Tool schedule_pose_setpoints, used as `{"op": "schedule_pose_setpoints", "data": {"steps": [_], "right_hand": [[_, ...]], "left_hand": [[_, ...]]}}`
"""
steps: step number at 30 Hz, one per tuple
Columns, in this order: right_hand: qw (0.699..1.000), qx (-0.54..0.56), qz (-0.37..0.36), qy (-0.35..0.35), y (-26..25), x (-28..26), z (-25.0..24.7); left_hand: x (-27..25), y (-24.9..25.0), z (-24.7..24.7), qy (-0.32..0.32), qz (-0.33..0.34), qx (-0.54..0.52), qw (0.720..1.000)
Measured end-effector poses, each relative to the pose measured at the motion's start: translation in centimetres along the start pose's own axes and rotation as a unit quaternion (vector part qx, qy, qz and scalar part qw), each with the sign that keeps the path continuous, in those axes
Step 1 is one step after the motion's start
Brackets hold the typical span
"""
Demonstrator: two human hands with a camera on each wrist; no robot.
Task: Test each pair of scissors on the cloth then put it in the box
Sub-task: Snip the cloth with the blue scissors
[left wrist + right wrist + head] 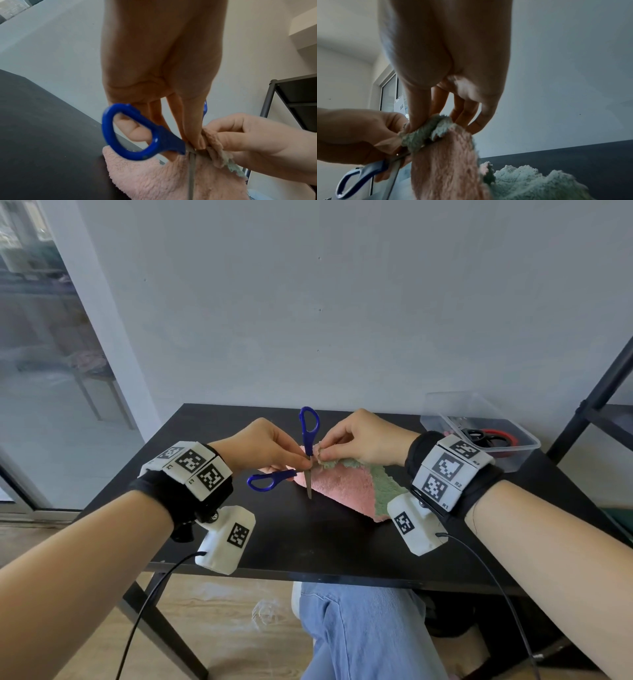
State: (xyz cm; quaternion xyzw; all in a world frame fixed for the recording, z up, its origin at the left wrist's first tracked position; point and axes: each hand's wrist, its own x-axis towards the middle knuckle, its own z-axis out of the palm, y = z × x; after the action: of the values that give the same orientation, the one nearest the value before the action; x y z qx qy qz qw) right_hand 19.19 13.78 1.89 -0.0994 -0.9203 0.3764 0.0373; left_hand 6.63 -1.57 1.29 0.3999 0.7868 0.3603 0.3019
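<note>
Near the desk's middle, left hand pinches the blue scissors at the pivot, handles splayed wide; right hand pinches the cloth's raised corner. Risk: blade nicks fingertips, or cloth slips free. Box sits at far right corner.

The right wrist band reads "R1", "R2" beside its square markers.

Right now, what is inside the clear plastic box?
Inside the clear plastic box lie scissors with black handles and red handles. Their blades are hidden, so the count is unclear.
</note>
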Motion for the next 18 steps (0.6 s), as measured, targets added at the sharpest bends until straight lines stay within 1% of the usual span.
{"op": "schedule_pose_setpoints", "data": {"steps": [4,10,13,15,18], "right_hand": [[1.000,-0.010,0.000,0.003,-0.2,0.1,0.4],[0.999,-0.036,-0.005,0.034,-0.3,0.4,1.4],[0.995,-0.093,0.008,0.025,-0.3,0.5,1.7],[0.991,-0.130,0.022,0.011,-0.3,0.5,1.8],[0.988,-0.151,0.033,0.002,-0.4,0.4,1.6]], "left_hand": [[0.0,-0.1,-0.1,0.023,0.015,0.011,1.000],[0.1,-0.4,0.0,0.050,0.054,-0.002,0.997],[0.2,-0.4,0.2,0.058,0.067,0.002,0.996],[0.3,-0.4,0.3,0.050,0.073,0.014,0.996],[0.5,-0.4,0.4,0.044,0.080,0.031,0.995]]}}
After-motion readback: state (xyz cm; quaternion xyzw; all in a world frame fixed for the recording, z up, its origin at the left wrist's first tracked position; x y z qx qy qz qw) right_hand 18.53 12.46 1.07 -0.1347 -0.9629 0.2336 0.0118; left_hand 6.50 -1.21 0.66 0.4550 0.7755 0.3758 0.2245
